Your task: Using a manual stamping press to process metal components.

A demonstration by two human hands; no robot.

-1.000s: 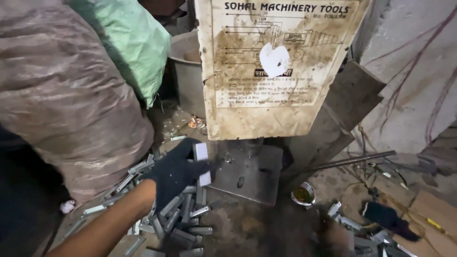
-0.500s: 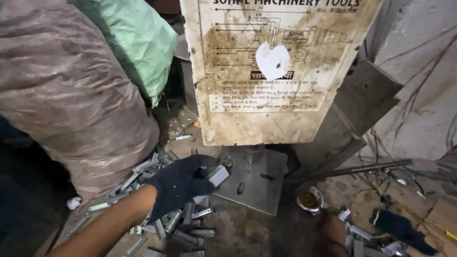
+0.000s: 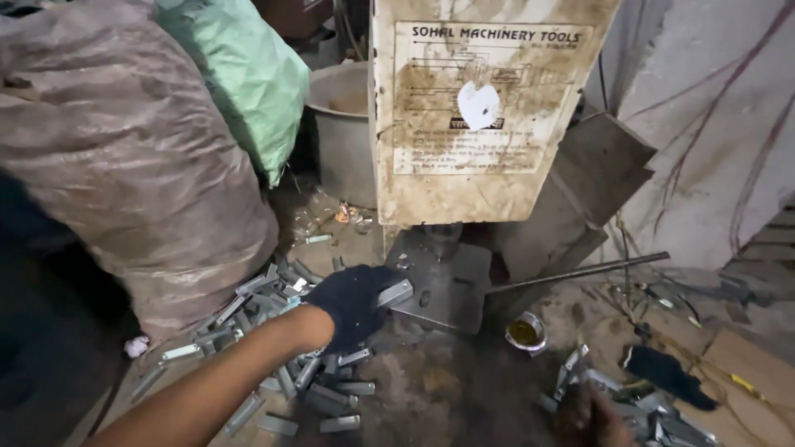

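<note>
Fingers (image 3: 377, 291) of my gloved left hand (image 3: 354, 305) are curled around a small grey metal channel piece (image 3: 396, 293), pinching it so its far end pokes out to the right over the edge of the steel base plate (image 3: 443, 281). Half a second ago the hand sat lower, over the heap, with the piece tilted up; a second ago I held the piece upright. Now it lies nearly flat and has come close to the plate under the machine, so I judge it is being brought in for seating rather than sorted.

At the near right edge my bare right hand (image 3: 590, 414) shows only in part, dark and blurred among more metal pieces (image 3: 654, 410); I cannot tell whether its fingers are spread or closed.

Below and left of my left hand lies the loose pile of cut channel pieces (image 3: 273, 331), scattered on the dirty floor (image 3: 431, 389). A small round tin (image 3: 525, 332) with yellowish liquid stands just right of the plate, and a thin steel rod (image 3: 580, 271) slants away from there to the right.

Farther off, the machine's stained front panel (image 3: 484, 116) hangs above the plate. Left of it stand a grey tub (image 3: 344, 141), a green sack (image 3: 248, 74) and a big brownish sack (image 3: 124, 157).
</note>
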